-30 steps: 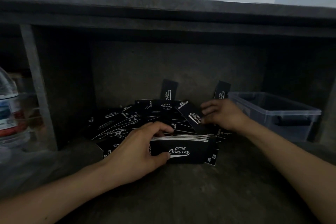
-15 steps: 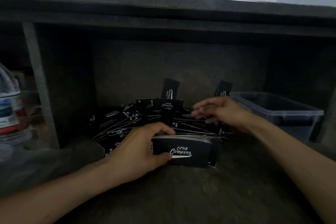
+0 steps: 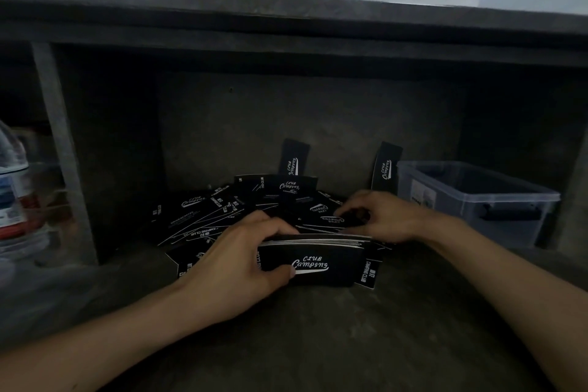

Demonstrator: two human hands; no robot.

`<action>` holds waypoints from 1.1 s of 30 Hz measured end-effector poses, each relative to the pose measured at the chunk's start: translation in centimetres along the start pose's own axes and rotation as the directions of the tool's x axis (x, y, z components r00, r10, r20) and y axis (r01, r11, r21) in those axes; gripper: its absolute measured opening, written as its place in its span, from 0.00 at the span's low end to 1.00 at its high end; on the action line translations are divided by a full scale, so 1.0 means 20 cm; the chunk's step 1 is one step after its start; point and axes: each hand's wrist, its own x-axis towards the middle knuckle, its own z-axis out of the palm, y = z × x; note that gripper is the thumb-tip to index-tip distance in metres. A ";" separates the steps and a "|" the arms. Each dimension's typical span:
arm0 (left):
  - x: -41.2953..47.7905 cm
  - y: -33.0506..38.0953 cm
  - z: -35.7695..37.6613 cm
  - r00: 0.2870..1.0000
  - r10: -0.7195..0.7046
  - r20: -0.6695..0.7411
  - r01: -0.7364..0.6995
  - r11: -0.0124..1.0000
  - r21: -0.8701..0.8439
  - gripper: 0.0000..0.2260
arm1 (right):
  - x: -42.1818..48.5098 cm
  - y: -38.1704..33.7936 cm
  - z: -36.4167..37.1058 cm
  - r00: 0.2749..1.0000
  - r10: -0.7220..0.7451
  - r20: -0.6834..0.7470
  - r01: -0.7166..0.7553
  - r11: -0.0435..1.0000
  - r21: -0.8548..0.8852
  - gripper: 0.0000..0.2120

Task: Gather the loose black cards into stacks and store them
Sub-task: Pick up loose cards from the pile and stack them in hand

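Note:
My left hand (image 3: 241,259) grips a stack of black cards (image 3: 321,259) printed "Club Camping", standing on its long edge on the dark shelf floor, thumb on the front face and fingers over the top. Behind it lies a loose pile of black cards (image 3: 210,216), fanned out flat. My right hand (image 3: 386,216) reaches into the right side of the pile, and its fingertips pinch a single card (image 3: 334,220) there. Two cards lean upright against the back wall, one at the centre (image 3: 293,159) and one to the right (image 3: 385,165).
A clear plastic bin (image 3: 477,200) stands at the right of the shelf, with its lid off. A water bottle (image 3: 16,200) stands beyond the grey post (image 3: 60,149) on the left. A low dark shelf top (image 3: 286,29) overhangs the compartment.
My right hand lifted from the right edge of the pile, swung left, then came down lower on a card nearer the stack. The left hand and its stack stayed in place.

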 end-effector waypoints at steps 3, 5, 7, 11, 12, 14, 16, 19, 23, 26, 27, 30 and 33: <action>0.00 -0.01 0.00 0.998 0.042 0.040 -0.044 0.998 0.049 0.19 | 0.02 -0.01 0.00 0.999 -0.015 -0.043 0.016 1.000 0.018 0.25; 0.00 -0.01 0.00 0.998 0.047 0.046 -0.050 0.998 0.050 0.19 | 0.02 -0.02 -0.01 0.999 0.010 -0.048 -0.004 0.990 0.141 0.29; 0.01 -0.01 0.01 0.998 0.046 0.036 -0.047 0.998 0.039 0.17 | 0.02 -0.02 -0.02 0.999 0.036 -0.036 -0.028 0.976 0.215 0.31; 0.01 -0.01 0.01 0.999 0.036 0.018 -0.037 0.999 0.029 0.12 | -0.01 -0.01 -0.05 0.994 0.109 0.001 -0.106 0.973 0.203 0.24; 0.01 -0.01 0.01 0.999 0.035 0.017 -0.035 0.999 0.032 0.12 | -0.01 -0.01 -0.05 0.992 0.125 0.019 -0.127 0.976 0.178 0.23; 0.01 -0.01 0.01 0.999 0.033 0.022 -0.033 0.999 0.036 0.11 | -0.01 -0.01 -0.04 0.987 0.162 0.008 -0.161 0.975 0.151 0.22; 0.01 0.00 0.01 0.999 0.035 0.025 -0.036 0.999 0.038 0.10 | -0.01 -0.02 -0.04 0.975 0.198 -0.096 -0.177 0.965 0.192 0.21; 0.01 0.00 0.01 0.999 0.035 0.023 -0.036 0.999 0.034 0.10 | 0.00 -0.02 -0.05 0.935 0.215 -0.282 -0.060 0.880 0.472 0.18; 0.00 0.00 0.01 0.999 0.030 0.013 -0.031 0.999 0.030 0.10 | 0.00 -0.04 -0.08 0.908 0.274 -0.315 0.083 0.621 0.780 0.31; 0.00 0.00 0.01 1.000 0.021 0.007 -0.021 0.999 0.035 0.10 | 0.00 -0.06 -0.10 0.918 0.232 -0.322 0.150 0.547 0.823 0.36; 0.00 0.00 0.01 1.000 0.016 0.009 -0.017 0.999 0.039 0.11 | 0.00 -0.07 -0.10 0.921 0.221 -0.321 0.166 0.522 0.837 0.34; 0.01 0.00 0.01 1.000 0.003 0.008 -0.003 0.999 0.038 0.15 | 0.00 -0.07 -0.10 0.922 0.245 -0.301 0.200 0.365 0.909 0.21; 0.01 -0.02 0.01 1.000 -0.018 -0.022 0.019 0.998 0.059 0.26 | 0.00 -0.06 -0.11 0.940 0.249 -0.232 0.151 0.305 0.940 0.09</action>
